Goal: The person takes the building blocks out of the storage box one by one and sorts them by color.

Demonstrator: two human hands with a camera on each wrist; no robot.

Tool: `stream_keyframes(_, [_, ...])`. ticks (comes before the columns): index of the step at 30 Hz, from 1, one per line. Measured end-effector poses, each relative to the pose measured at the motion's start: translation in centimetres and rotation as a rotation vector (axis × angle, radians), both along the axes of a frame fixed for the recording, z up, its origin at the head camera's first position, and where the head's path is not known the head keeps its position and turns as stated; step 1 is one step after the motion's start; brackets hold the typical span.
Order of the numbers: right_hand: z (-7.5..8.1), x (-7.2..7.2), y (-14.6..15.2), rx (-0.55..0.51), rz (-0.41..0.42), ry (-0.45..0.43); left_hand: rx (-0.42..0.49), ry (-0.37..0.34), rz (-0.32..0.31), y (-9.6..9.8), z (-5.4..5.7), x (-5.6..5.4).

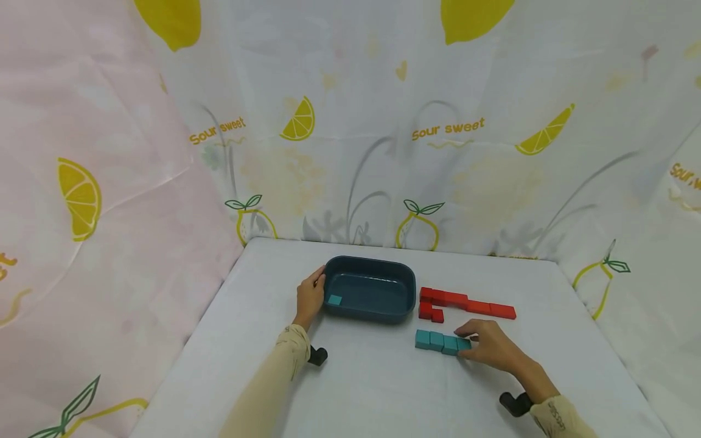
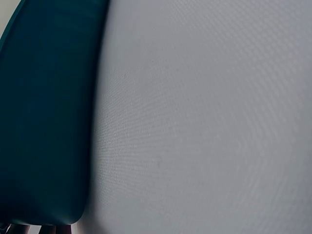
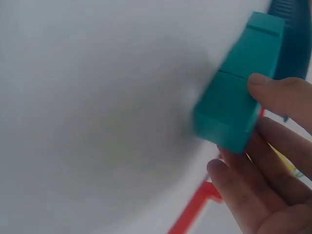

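Note:
My left hand [image 1: 310, 298] holds the left end of a dark blue rectangular dish [image 1: 405, 299]. In the left wrist view the dish's side wall [image 2: 46, 117] fills the left edge, with fingertips just showing at the bottom. A small teal block [image 1: 334, 300] lies inside the dish, in its near left corner. Right of the dish, several teal blocks [image 1: 436, 340] stand in a row. My right hand [image 1: 489, 345] pinches the right end block of that row. The right wrist view shows the thumb [image 3: 273, 92] against the teal block [image 3: 226, 107], other fingers at its far side.
Behind the teal row are several red blocks [image 1: 479, 306] in a long line, with a short group of red blocks [image 1: 425, 311] in front of its left end. A white cloth covers the table [image 1: 372, 389]. Lemon-print curtain [image 1: 350, 170] hangs behind and at both sides.

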State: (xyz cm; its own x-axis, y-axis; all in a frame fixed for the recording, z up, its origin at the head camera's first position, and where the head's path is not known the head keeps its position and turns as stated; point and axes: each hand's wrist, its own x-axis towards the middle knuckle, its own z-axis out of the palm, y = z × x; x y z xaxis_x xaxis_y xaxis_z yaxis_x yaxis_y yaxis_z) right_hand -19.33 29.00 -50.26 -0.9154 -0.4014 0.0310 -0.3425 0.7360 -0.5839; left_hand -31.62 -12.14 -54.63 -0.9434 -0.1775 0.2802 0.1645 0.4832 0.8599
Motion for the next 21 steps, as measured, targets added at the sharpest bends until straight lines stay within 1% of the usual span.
stream_keyframes(5, [1.8, -0.9, -1.3, 0.002, 0.014, 0.059, 0.004, 0.009, -0.005, 0.0, -0.1, -0.1])
stream_keyframes(7, [2.6, -1.4, -2.3, 0.001, 0.021, 0.073, 0.007, 0.011, -0.002, 0.0, -0.1, -0.1])
stream_keyframes(9, [3.4, -2.1, -3.6, -0.003, 0.048, 0.097, 0.009, 0.017, -0.001, -0.1, 0.0, 0.0])
stream_keyframes(12, [4.4, -3.3, -5.7, -0.022, 0.129, 0.161, 0.008, 0.021, -0.006, 0.0, 0.2, 0.2])
stream_keyframes(14, [5.0, -4.3, -7.1, -0.017, 0.194, 0.231, 0.007, 0.018, -0.008, 0.1, 0.4, 0.4])
stream_keyframes(17, [6.2, -5.6, -9.7, -0.008, 0.268, 0.303, 0.006, 0.017, -0.006, 0.1, 0.6, 0.5])
stream_keyframes(19, [6.7, -6.5, -11.5, -0.004, 0.309, 0.328, 0.014, 0.014, -0.001, 0.1, 0.6, 0.6])
stream_keyframes(21, [7.0, -7.3, -13.4, -0.015, 0.332, 0.308, 0.022, 0.011, -0.001, 0.1, 0.7, 0.5])
